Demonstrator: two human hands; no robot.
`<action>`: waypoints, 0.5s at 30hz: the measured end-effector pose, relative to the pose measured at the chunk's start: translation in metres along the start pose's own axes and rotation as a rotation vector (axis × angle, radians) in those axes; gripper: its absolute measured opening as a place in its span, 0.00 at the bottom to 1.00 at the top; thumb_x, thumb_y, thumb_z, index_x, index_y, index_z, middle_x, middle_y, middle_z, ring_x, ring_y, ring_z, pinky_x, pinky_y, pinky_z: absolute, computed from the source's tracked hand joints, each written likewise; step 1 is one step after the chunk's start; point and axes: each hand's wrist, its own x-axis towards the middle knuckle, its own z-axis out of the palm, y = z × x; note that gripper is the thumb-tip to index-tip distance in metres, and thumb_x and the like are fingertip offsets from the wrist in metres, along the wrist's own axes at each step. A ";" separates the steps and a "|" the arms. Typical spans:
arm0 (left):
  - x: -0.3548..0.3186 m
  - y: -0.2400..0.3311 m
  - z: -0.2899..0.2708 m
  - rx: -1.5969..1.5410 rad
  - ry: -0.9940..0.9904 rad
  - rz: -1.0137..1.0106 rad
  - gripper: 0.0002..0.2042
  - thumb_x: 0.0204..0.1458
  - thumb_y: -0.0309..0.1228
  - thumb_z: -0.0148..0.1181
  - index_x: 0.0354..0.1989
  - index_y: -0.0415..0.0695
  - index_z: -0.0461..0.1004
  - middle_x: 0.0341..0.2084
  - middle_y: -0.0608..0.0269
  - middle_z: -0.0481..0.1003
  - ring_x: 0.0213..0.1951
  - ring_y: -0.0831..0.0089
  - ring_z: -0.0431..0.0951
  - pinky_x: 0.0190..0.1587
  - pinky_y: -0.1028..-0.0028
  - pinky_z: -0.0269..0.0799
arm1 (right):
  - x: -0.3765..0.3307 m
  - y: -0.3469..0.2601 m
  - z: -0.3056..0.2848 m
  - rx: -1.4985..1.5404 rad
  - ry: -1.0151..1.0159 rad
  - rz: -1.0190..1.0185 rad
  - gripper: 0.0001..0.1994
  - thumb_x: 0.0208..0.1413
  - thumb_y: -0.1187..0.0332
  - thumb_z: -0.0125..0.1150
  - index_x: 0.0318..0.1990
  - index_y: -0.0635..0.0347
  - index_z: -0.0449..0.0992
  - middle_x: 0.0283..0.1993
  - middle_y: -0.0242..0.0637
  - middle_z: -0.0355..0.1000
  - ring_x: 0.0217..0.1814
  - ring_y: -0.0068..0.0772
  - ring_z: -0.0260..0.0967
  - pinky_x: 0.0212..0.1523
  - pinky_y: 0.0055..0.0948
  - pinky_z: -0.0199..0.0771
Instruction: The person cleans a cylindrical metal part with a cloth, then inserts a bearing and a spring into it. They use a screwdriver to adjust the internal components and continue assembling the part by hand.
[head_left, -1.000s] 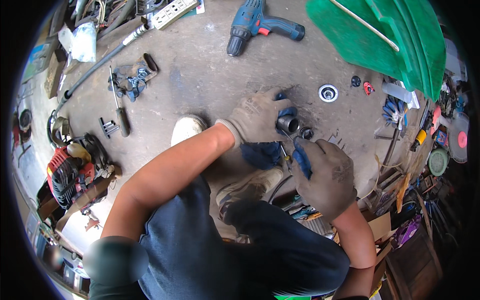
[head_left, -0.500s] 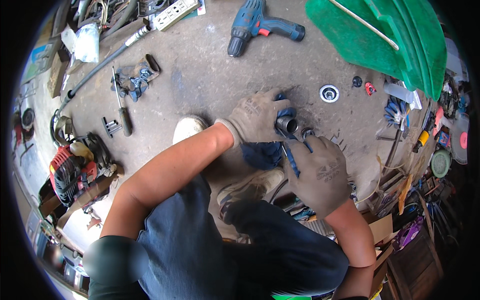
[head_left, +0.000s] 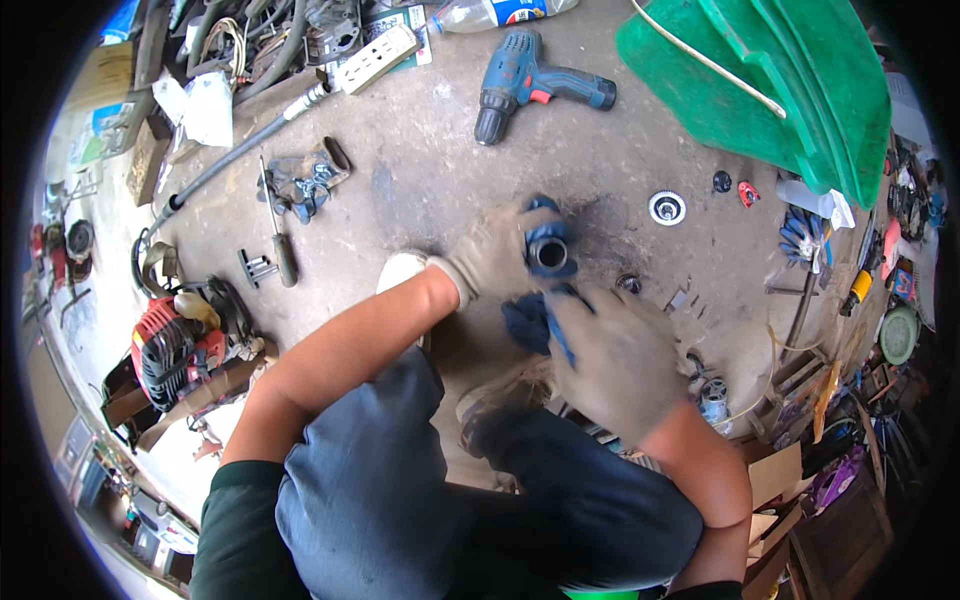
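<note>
My left hand (head_left: 500,250), in a grey glove with a blue palm, is wrapped round a short dark metal tube (head_left: 549,254). The tube's round open end faces up toward me. Just below and to the right is my right hand (head_left: 620,350), gloved alike and blurred by motion. Its fingers curl inward, and what they hold is hidden. A bunched dark blue cloth (head_left: 526,322) shows right beside those fingertips; whether they grip it I cannot tell. On the floor past the right hand lies a small dark toothed part (head_left: 628,284).
A blue cordless drill (head_left: 535,85) lies ahead, left of a green plastic panel (head_left: 720,90). A silver toothed ring (head_left: 667,208) sits at right. To the left are a screwdriver (head_left: 284,255), a power strip (head_left: 378,60) and a red engine unit (head_left: 165,345). Clutter lines the right side.
My left hand has drawn the tube left, away from the right hand and the small toothed part. The tube's opening now faces me more squarely. The view has shifted slightly.
</note>
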 end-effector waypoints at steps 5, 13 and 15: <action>-0.016 -0.002 0.006 0.000 -0.055 0.097 0.32 0.35 0.50 0.78 0.50 0.51 0.79 0.53 0.44 0.71 0.50 0.43 0.76 0.55 0.54 0.73 | -0.025 0.029 -0.017 0.354 0.131 0.241 0.14 0.49 0.72 0.66 0.45 0.64 0.79 0.32 0.47 0.74 0.33 0.50 0.76 0.36 0.44 0.74; -0.027 -0.001 0.019 -0.041 -0.003 0.208 0.44 0.31 0.52 0.80 0.59 0.45 0.70 0.57 0.42 0.69 0.61 0.44 0.69 0.64 0.55 0.65 | -0.049 0.031 -0.005 0.498 0.177 0.298 0.14 0.49 0.71 0.66 0.44 0.65 0.79 0.31 0.49 0.74 0.30 0.52 0.74 0.34 0.43 0.74; -0.032 -0.002 0.020 -0.025 -0.007 0.213 0.44 0.31 0.53 0.80 0.59 0.45 0.70 0.57 0.42 0.69 0.61 0.44 0.69 0.64 0.55 0.64 | -0.054 0.026 -0.009 0.470 0.149 0.311 0.14 0.49 0.71 0.67 0.44 0.65 0.80 0.31 0.49 0.74 0.30 0.51 0.74 0.34 0.42 0.75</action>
